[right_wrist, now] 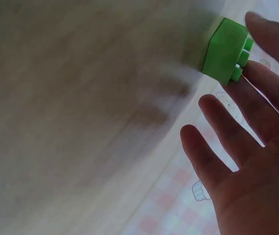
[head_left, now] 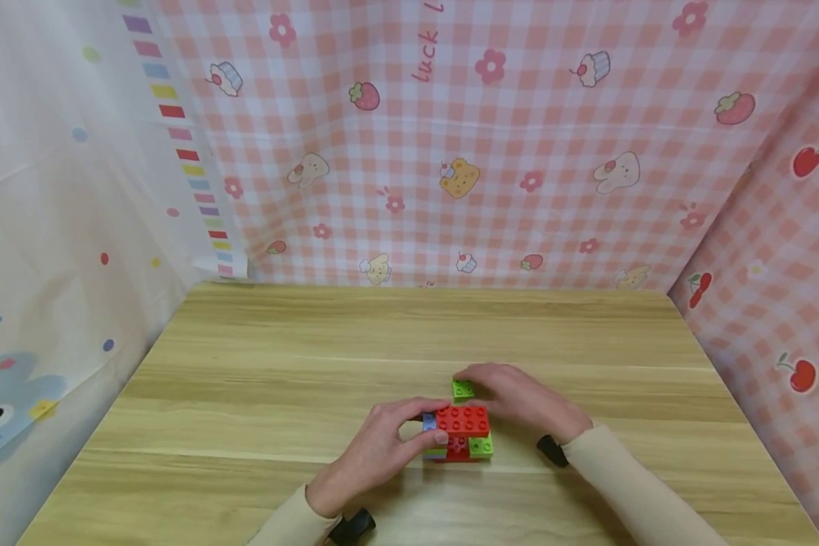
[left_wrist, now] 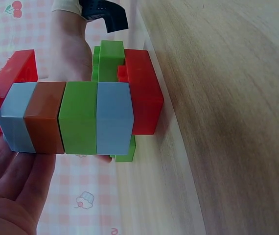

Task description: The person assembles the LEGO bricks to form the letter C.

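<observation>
A toy building brick structure (head_left: 462, 419) stands on the table, with a red brick (head_left: 474, 419) on top. Its side shows a column of blue, brown, green and blue bricks (left_wrist: 78, 117) above a red base brick (left_wrist: 144, 93). My left hand (head_left: 382, 440) holds the structure from the left near its top, thumb in front and fingers behind. Behind the structure a loose green brick (head_left: 462, 390) rests on the table. My right hand (head_left: 519, 398) is beside that brick, fingers (right_wrist: 227, 127) extended and spread. Whether any finger touches the brick I cannot tell.
The wooden table (head_left: 280, 341) is bordered at the back by a pink checked cloth (head_left: 409, 220), with a white patterned cloth (head_left: 61, 220) on the left and another pink cloth (head_left: 771, 250) on the right. Black straps (head_left: 553, 451) sit at both wrists.
</observation>
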A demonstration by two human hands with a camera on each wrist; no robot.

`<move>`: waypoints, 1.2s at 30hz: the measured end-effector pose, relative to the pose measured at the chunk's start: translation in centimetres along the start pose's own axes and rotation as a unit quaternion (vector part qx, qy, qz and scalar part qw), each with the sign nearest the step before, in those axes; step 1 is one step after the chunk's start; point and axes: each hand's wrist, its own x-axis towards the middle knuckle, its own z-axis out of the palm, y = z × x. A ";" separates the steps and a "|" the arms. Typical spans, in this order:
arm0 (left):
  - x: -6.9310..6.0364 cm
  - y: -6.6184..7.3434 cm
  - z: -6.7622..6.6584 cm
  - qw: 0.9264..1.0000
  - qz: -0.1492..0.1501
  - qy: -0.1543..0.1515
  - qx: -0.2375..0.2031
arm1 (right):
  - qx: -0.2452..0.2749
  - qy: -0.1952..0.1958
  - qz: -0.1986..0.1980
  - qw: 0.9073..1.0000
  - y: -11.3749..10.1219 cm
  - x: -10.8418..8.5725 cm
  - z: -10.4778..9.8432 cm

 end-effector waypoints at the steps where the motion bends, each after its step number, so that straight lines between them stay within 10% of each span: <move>1: 0.0 0.0 0.0 1.000 -0.001 0.000 -0.001 | 0.000 0.000 0.003 1.000 0.0 0.0 0.0; 36: 0.0 -0.1 0.2 1.000 0.011 -0.002 -0.005 | 0.019 0.139 -0.053 0.989 0.0 -5.9 -0.5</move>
